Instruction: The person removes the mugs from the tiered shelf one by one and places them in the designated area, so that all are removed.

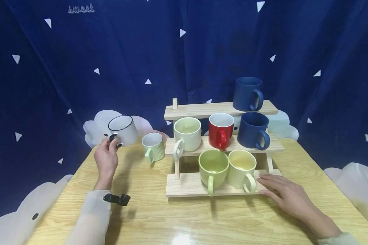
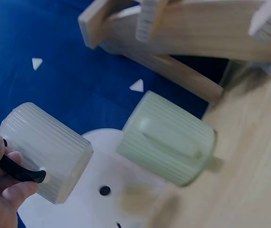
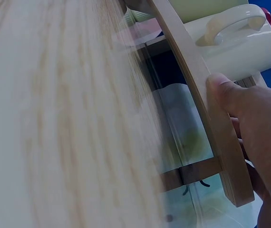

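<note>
My left hand (image 1: 106,159) pinches the black handle (image 2: 24,172) of a white ribbed mug (image 1: 126,132) with a dark rim. In the head view the mug is tilted and held above the table's far left. Beside it, a pale green ribbed mug (image 1: 154,148) stands on the table. My right hand (image 1: 286,194) rests at the right end of the lowest tier of a wooden rack (image 1: 187,186), fingers extended over the board. Its thumb (image 3: 219,80) touches the board's edge. Nearest to that hand is a cream-yellow mug (image 1: 240,172).
A green mug (image 1: 213,170) shares the lowest tier. On the middle tier stand a white embossed mug (image 1: 190,136), a red mug (image 1: 219,134) and a blue mug (image 1: 251,131). Another blue mug (image 1: 246,93) is on the top tier. A dark blue curtain (image 1: 125,51) hangs behind the table (image 1: 147,217).
</note>
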`<state>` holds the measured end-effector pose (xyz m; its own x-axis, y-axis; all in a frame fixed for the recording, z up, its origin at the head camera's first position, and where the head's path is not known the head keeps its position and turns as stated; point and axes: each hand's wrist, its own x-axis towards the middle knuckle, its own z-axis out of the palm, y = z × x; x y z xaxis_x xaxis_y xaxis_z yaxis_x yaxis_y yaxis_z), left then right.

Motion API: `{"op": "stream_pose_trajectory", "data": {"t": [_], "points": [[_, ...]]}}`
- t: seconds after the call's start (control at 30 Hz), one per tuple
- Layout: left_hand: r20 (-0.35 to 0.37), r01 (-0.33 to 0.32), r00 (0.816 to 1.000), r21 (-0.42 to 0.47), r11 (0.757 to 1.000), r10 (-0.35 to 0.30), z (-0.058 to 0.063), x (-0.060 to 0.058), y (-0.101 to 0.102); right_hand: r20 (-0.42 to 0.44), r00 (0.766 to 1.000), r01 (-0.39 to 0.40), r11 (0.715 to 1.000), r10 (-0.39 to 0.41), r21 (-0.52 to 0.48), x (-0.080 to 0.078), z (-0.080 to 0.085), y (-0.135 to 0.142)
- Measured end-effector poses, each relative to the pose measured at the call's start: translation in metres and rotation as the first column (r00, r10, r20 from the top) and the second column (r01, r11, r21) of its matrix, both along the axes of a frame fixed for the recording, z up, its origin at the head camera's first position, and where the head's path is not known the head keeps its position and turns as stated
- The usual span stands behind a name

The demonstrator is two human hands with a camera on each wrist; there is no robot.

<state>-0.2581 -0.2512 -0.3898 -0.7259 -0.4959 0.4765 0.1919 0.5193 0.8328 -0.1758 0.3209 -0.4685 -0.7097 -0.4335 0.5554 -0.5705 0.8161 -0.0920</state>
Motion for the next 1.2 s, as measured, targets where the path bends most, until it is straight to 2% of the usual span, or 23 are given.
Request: {"op": "stream_pose_trajectory", "data": {"t": [0.23,0.37,0.53,0.8,1.2], "points": [[0.05,-0.041,0.998,-0.041,0.998,0.043,-0.026,-0.003,-0.007,0.008,1.0,-0.001,1.0,0.001,-0.001,0.0,0.0,0.0],[0.07,-0.05,0.996,-0.057,0.997,0.054,-0.037,-0.005,-0.008,0.013,1.0,0.003,1.0,-0.003,-0.003,0.0,0.0,0.0],[0.094,-0.037,0.995,-0.054,0.998,0.042,-0.046,-0.008,-0.006,0.009,1.0,0.006,1.0,-0.006,-0.007,0.001,-0.001,0.001],[0.159,0.021,0.987,-0.034,0.999,-0.015,-0.058,-0.011,-0.002,0.006,1.0,0.019,1.0,-0.019,-0.01,0.001,-0.002,0.002],[0.191,0.034,0.981,0.04,0.999,-0.041,-0.077,-0.007,-0.006,0.015,1.0,0.013,1.0,-0.013,-0.003,0.0,-0.001,0.001]]}}
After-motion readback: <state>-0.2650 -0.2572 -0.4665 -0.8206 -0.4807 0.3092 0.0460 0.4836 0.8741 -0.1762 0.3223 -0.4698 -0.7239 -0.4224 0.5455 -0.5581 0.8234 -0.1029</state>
